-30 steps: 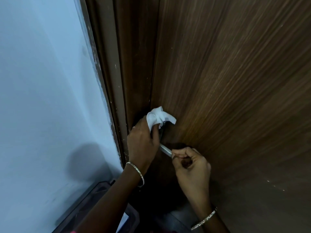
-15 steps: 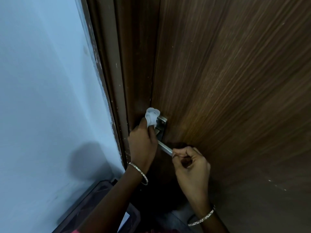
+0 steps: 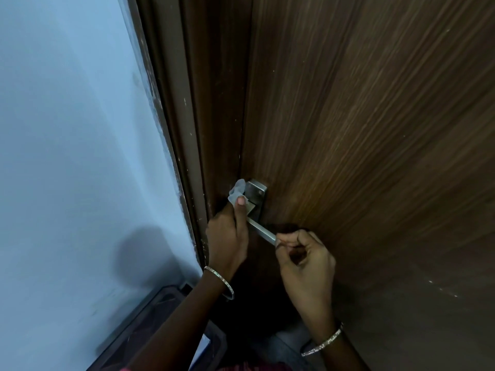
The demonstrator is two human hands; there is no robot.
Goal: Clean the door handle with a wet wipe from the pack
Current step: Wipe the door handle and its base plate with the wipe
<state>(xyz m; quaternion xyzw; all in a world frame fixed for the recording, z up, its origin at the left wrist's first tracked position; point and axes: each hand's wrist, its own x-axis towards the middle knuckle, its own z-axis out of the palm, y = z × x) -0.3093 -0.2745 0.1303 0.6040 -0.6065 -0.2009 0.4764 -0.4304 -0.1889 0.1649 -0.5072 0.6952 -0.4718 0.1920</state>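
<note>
Here, the left hand (image 3: 227,236) pinches the wet wipe (image 3: 237,190), a soft, limp, bunched sheet, against the backplate (image 3: 257,192) at the 11 o'clock end of the door handle (image 3: 261,231). The right hand (image 3: 305,263), fingers curled, grips the stiff bar's free end at 4 o'clock, probably the steadiest hold.

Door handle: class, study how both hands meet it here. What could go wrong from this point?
1. The wipe is bunched small in the left hand, so it may miss much of the plate or slip out.
2. The right hand grips the end of the handle, so that part may go uncleaned.
</note>
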